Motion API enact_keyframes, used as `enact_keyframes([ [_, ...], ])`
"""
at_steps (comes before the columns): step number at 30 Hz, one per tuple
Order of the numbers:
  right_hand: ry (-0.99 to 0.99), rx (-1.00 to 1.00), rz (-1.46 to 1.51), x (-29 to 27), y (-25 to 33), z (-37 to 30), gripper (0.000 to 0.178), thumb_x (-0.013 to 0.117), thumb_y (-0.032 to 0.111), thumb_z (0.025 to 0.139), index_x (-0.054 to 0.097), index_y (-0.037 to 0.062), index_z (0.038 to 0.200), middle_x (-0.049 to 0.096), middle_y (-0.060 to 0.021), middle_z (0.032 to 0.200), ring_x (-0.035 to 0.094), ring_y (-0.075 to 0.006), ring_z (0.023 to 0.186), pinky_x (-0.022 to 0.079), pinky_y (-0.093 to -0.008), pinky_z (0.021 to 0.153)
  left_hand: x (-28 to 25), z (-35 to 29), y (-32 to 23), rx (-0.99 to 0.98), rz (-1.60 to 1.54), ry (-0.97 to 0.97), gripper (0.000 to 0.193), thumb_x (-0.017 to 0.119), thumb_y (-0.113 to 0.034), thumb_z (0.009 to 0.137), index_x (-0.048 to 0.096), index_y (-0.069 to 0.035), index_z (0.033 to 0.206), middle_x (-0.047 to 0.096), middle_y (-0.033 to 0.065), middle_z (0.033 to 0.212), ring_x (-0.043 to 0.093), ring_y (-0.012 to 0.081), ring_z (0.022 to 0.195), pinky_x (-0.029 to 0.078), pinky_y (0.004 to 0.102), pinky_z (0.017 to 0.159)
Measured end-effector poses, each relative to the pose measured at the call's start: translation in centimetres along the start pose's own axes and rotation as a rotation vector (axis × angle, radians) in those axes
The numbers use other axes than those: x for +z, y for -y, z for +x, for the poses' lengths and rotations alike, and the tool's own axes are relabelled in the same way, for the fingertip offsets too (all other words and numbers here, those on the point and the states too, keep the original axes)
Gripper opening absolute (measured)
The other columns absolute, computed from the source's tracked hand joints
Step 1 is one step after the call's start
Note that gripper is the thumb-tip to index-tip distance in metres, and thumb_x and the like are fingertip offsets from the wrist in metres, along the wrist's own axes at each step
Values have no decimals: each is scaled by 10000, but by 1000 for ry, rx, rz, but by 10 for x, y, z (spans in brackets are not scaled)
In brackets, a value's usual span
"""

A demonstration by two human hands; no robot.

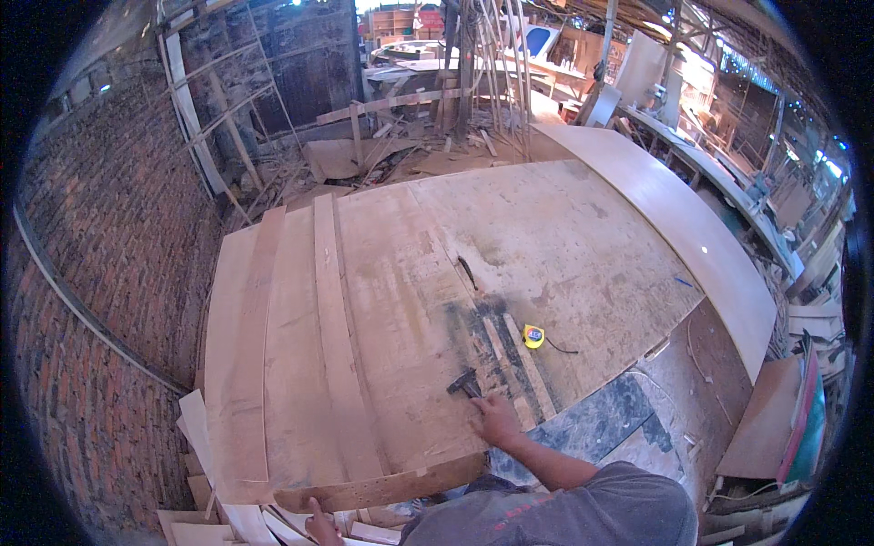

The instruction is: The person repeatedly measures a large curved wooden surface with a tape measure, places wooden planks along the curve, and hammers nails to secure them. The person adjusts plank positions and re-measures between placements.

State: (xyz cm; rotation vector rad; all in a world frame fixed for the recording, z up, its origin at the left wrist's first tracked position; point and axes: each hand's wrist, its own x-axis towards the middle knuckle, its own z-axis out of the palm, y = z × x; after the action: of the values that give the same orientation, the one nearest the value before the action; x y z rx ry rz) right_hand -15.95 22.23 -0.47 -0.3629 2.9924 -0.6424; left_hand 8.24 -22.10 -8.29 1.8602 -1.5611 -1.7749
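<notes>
Our hands are well apart. Right hand [496,420] wraps the hammer [465,383] by its handle, head over the table [564,246], presumably for control. Left hand [320,524] is at the narrow board [391,487] along the near edge, likely steadying it; can't tell if it grips.

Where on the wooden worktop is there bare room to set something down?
Bare patches show between the long plank and the hammer, and between the curved black object and the pale sheet at right. It is crowded around the right hand, where hammer, tape measure and wooden strips sit close.
</notes>
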Motion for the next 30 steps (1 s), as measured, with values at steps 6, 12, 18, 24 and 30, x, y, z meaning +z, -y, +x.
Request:
enact_keyframes([
  [6,132,13,44,-23,-86,8,638,764,401,780,532,116,1300,582,-198,1229,570,-406,1140,490,-474,936,79,-73,14,-36,-145,-190,743,695,-583,821,477,-45,1285,635,135,821,503,199,459,393,261,385],
  [12,456,-179,154,-48,-75,32,754,744,363,789,398,150,1425,561,-174,1292,563,-379,1172,486,-473,951,144,-122,18,87,-404,-251,750,699,-576,819,458,-55,1302,637,133,854,527,212,513,422,280,431],
  [18,504,-20,257,-40,-89,44,639,672,213,804,448,116,1394,625,-186,1155,636,-316,1043,526,-453,848,170,-153,35,148,-547,-227,759,704,-568,817,439,-65,1320,640,130,886,550,225,566,451,300,477],
  [24,782,124,668,-5,-129,68,448,637,196,808,581,46,1226,663,-122,831,667,-219,639,546,-364,587,170,-157,45,169,-631,-164,770,708,-560,815,419,-75,1338,642,128,918,574,238,619,481,320,522],
  [30,670,60,518,-11,-126,69,385,618,191,835,587,17,1177,635,-88,777,641,-189,595,523,-356,526,162,-133,55,-29,-640,27,586,741,-433,813,553,-159,1295,565,66,1289,533,249,1159,487,422,849],
])
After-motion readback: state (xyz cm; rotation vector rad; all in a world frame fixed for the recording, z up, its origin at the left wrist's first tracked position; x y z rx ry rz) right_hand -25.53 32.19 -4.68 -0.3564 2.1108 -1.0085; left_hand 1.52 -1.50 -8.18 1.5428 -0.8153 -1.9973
